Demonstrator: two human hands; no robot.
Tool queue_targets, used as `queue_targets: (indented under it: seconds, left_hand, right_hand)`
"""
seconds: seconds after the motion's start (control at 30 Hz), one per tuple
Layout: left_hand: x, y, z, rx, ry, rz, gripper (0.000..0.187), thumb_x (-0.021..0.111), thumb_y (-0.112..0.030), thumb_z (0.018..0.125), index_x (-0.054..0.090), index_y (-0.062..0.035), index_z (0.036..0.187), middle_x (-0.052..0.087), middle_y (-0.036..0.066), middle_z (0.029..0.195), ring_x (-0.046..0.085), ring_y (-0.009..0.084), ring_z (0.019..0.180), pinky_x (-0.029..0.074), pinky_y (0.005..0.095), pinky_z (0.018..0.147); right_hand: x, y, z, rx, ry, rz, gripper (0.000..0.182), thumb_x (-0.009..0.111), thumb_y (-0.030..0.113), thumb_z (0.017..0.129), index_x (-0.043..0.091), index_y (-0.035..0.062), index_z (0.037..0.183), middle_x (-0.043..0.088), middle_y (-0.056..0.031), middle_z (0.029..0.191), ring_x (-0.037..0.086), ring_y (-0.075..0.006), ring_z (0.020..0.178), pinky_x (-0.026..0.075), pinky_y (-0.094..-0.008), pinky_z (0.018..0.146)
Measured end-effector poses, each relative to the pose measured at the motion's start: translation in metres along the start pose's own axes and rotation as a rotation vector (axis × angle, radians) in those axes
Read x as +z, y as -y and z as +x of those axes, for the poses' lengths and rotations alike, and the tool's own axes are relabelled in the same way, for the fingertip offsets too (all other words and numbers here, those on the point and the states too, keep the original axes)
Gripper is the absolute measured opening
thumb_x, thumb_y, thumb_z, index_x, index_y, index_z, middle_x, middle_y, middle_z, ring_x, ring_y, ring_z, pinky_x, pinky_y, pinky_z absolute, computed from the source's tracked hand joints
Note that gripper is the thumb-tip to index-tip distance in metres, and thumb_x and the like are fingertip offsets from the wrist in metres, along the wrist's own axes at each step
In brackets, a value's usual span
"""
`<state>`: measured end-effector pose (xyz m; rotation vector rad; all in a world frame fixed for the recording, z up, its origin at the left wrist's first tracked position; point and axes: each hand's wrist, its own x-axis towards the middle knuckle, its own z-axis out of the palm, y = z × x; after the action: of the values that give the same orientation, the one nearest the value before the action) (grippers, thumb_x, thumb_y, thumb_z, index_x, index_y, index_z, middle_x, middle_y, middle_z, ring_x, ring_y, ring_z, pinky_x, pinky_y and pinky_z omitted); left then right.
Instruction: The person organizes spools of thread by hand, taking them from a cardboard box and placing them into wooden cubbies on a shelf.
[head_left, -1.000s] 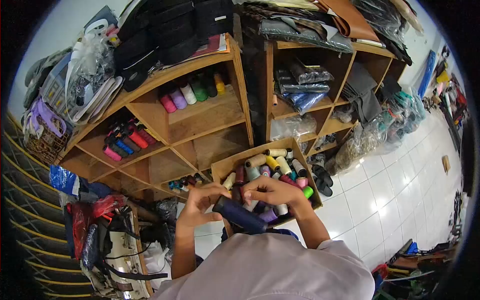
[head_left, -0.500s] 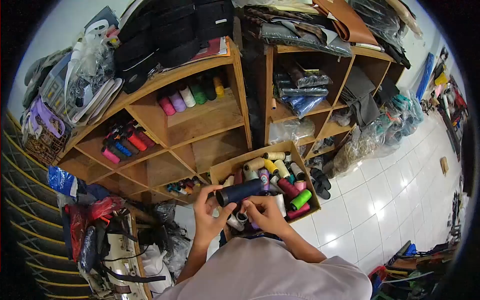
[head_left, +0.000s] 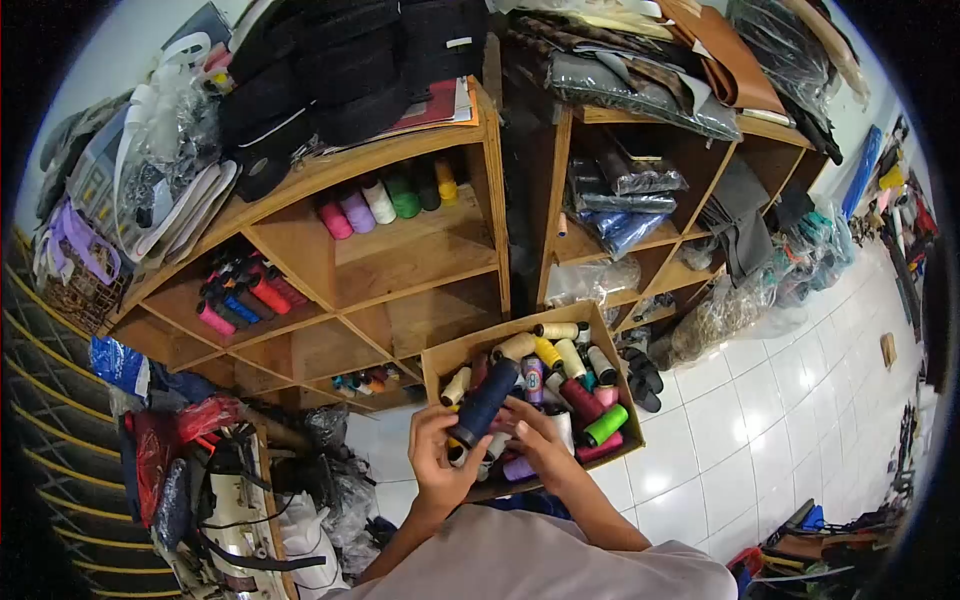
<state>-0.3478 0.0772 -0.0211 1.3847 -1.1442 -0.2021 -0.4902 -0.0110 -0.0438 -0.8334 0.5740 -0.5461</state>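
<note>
A large navy-blue spool of thread (head_left: 487, 403) is gripped in my left hand (head_left: 440, 460), its thumb and fingers wrapped around the lower end. The spool tilts, its top pointing away and to the right. Close against its right side is my right hand (head_left: 545, 450), with thumb and fingers bent together; whatever they pinch is too small to make out. Below both hands stands an open cardboard box (head_left: 432, 375) filled with thread spools, among them a bright green spool (head_left: 606, 426), a dark red spool (head_left: 580, 400) and a purple spool (head_left: 533, 380).
Ahead is a wooden cubby shelf (head_left: 420, 265) with a row of upright spools (head_left: 378, 201) and a cubby of stacked spools (head_left: 250, 295). A second shelf (head_left: 555, 230) holds plastic-wrapped material. At the lower left sits a sewing machine (head_left: 240, 520). Dark sandals (head_left: 643, 380) lie on the white tiles.
The navy spool has turned from nearly level to steeply tilted, and both hands have moved slightly right and down. The view has shifted a little.
</note>
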Motion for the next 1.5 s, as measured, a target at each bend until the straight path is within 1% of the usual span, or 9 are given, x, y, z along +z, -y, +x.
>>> queue_targets:
  seconds: [0.17,0.27,0.57,0.77,0.83,1.17,1.27,1.37,1.5]
  left_hand:
    - [0.012,0.026,-0.006,0.052,0.132,0.263,0.046,0.08,0.007,0.065,0.058,-0.0036,0.104,0.052,0.02,0.111,0.061,0.0342,0.098,0.051,0.0395,0.084]
    - [0.029,0.046,-0.01,-0.008,0.149,0.164,0.046,0.08,0.005,0.066,0.063,-0.0051,0.108,0.056,0.017,0.114,0.062,0.0341,0.099,0.052,0.0407,0.083]
    - [0.048,0.067,0.009,-0.046,0.179,0.41,0.051,0.091,-0.015,0.062,0.065,-0.0026,0.104,0.069,0.013,0.1,0.065,0.0314,0.091,0.05,0.0402,0.083]
    - [0.06,0.076,-0.001,-0.296,0.216,0.248,0.052,0.091,-0.021,0.067,0.065,0.0002,0.106,0.069,0.014,0.099,0.065,0.0218,0.097,0.051,0.0344,0.082]
    - [0.062,0.077,-0.003,-0.617,0.275,0.019,0.055,0.09,-0.022,0.071,0.062,0.0037,0.11,0.068,0.013,0.106,0.063,0.017,0.101,0.05,0.0323,0.087]
    - [0.083,0.076,0.012,-0.757,0.164,-0.438,0.044,0.077,-0.017,0.086,0.061,0.0032,0.121,0.065,0.009,0.113,0.059,0.0144,0.105,0.045,0.0309,0.095]
    - [0.082,0.078,0.01,-0.869,0.156,-0.552,0.041,0.07,-0.025,0.092,0.06,0.0028,0.121,0.064,0.009,0.113,0.06,0.0163,0.105,0.046,0.0323,0.096]
    - [0.084,0.081,0.001,-1.025,0.177,-0.775,0.05,0.062,-0.037,0.097,0.056,0.002,0.128,0.064,0.01,0.113,0.061,0.0183,0.105,0.048,0.0335,0.094]
    - [0.094,0.07,0.01,-1.112,0.08,-1.059,0.053,0.058,-0.043,0.098,0.052,-0.0011,0.129,0.064,0.009,0.109,0.063,0.0186,0.094,0.05,0.0308,0.08]
  right_hand:
    - [-0.001,-0.014,0.028,0.127,-0.037,0.268,0.055,0.064,0.039,0.094,0.048,0.0034,0.133,0.061,-0.007,0.12,0.058,-0.0186,0.113,0.045,-0.037,0.096]
    - [-0.005,-0.016,0.047,0.214,-0.224,0.399,0.027,0.068,0.02,0.094,0.06,0.0064,0.115,0.065,-0.0029,0.106,0.062,-0.013,0.097,0.05,-0.0285,0.081]
    - [-0.024,-0.001,0.076,0.114,-0.324,0.498,0.022,0.068,0.008,0.091,0.056,0.0063,0.109,0.065,-0.0087,0.106,0.063,-0.0212,0.105,0.052,-0.0353,0.09]
    - [-0.042,0.003,0.084,0.142,-0.35,0.453,0.016,0.067,0.011,0.093,0.053,0.0087,0.103,0.062,-0.0054,0.099,0.061,-0.02,0.104,0.05,-0.0355,0.09]
    - [-0.043,0.007,0.087,0.105,-0.326,0.475,0.016,0.068,0.01,0.093,0.054,0.0093,0.1,0.061,-0.0042,0.096,0.061,-0.0178,0.096,0.051,-0.033,0.085]
    - [-0.064,0.017,0.097,0.013,-0.162,0.466,0.018,0.07,0.016,0.092,0.052,0.0111,0.094,0.054,-0.002,0.083,0.059,-0.0174,0.086,0.047,-0.0327,0.082]
    - [-0.068,0.023,0.101,-0.039,-0.007,0.382,0.034,0.075,0.032,0.088,0.048,0.0123,0.086,0.048,-0.0005,0.076,0.054,-0.017,0.081,0.044,-0.0388,0.09]
    - [-0.07,0.029,0.103,-0.092,0.111,0.405,0.043,0.079,0.041,0.083,0.047,0.0126,0.083,0.046,0.001,0.072,0.054,-0.0163,0.078,0.043,-0.0376,0.088]
    - [-0.073,0.028,0.108,-0.162,0.264,0.515,0.038,0.076,0.037,0.086,0.05,0.0095,0.085,0.052,-0.001,0.076,0.059,-0.0167,0.082,0.046,-0.0381,0.088]
